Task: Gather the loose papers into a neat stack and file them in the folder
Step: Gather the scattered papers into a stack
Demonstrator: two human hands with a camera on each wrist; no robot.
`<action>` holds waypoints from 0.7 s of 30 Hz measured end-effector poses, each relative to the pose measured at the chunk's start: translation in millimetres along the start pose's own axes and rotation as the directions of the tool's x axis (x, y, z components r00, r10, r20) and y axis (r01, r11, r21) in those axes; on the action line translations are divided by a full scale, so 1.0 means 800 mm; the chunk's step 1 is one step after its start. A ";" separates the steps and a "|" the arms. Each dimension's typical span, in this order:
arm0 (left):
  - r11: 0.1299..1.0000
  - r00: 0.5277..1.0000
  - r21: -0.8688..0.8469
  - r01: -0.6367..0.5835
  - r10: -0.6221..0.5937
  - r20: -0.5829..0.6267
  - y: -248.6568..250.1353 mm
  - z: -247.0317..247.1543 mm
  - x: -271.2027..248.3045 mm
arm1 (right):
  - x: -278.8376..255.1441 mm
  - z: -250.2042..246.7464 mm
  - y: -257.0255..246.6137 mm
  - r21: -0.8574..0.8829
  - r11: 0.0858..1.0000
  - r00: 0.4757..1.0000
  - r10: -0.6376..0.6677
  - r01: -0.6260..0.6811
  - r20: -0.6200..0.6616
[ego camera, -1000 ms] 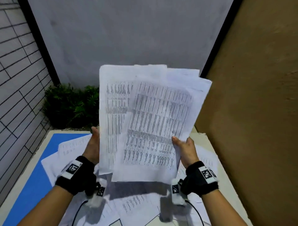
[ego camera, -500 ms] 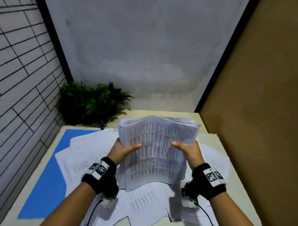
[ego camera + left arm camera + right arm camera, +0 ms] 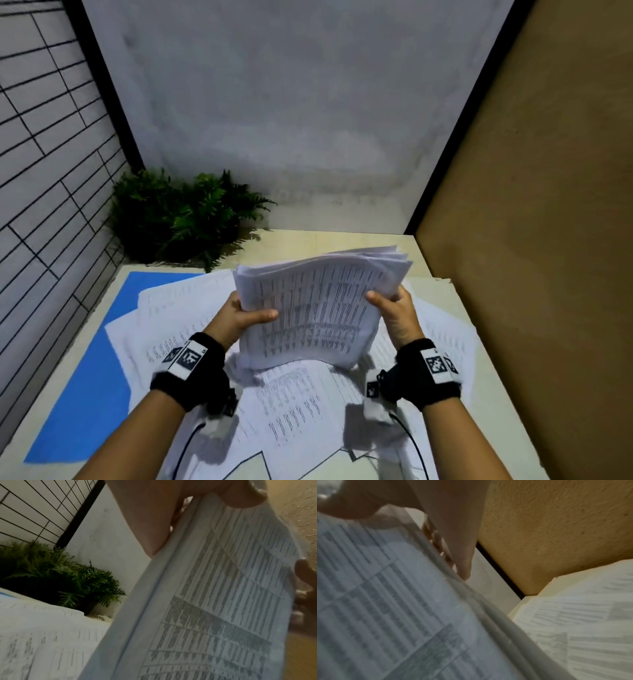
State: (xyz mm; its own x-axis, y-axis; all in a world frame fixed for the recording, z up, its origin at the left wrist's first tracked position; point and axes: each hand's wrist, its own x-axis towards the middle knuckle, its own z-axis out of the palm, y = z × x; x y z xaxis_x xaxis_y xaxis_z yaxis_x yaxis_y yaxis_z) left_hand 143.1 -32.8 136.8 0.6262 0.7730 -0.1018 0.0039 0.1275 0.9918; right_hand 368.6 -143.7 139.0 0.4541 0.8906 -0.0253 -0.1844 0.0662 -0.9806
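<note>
A stack of printed white papers hangs tilted above the table, its lower edge near the sheets below. My left hand grips its left edge with the thumb on top. My right hand grips the right edge the same way. In the left wrist view the stack of papers fills the right side under my thumb. In the right wrist view the stack of papers fills the left. More loose papers lie spread on the table. A blue folder lies flat beneath them at the left.
A green fern plant stands at the table's back left corner. A tiled wall runs along the left, a grey wall behind, and a brown board closes the right side. The table edge shows at the right.
The held sheets came down from upright in front of my face to low over the table. They have been squared from a fanned bundle into a tighter stack.
</note>
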 end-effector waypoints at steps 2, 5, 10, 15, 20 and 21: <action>0.999 0.999 0.041 0.028 -0.029 0.016 0.005 0.007 0.007 | 0.001 0.021 -0.006 -0.061 0.998 0.999 -0.008 0.011 0.046; 0.998 0.994 0.019 -0.064 0.065 -0.089 0.024 0.003 0.014 | 0.007 0.029 -0.026 0.021 0.995 0.994 -0.092 0.093 -0.058; 0.986 0.982 0.019 -0.164 0.165 -0.086 0.047 -0.008 0.001 | 0.000 0.018 -0.068 -0.107 0.956 0.961 -0.275 0.272 -0.013; 0.992 0.988 0.030 -0.122 0.124 -0.087 0.022 -0.007 0.003 | 0.001 0.036 -0.091 -0.147 0.940 0.940 -0.324 0.308 -0.104; 0.995 0.988 0.030 -0.095 0.098 -0.116 0.011 -0.008 0.004 | 0.007 0.049 -0.084 -0.252 0.937 0.924 -0.303 0.244 -0.232; 0.996 0.989 0.039 -0.083 0.087 -0.119 0.011 -0.009 0.005 | 0.006 0.045 -0.083 -0.236 0.943 0.923 -0.294 0.237 -0.249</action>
State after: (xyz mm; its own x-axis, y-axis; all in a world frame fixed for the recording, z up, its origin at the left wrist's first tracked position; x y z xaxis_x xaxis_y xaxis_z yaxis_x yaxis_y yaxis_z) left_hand 140.1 -24.6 144.2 0.5267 0.8497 -0.0238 -0.0173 0.0387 0.9991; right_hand 351.6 -127.5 210.8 0.6900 0.6906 0.2167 0.1392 0.1673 -0.9760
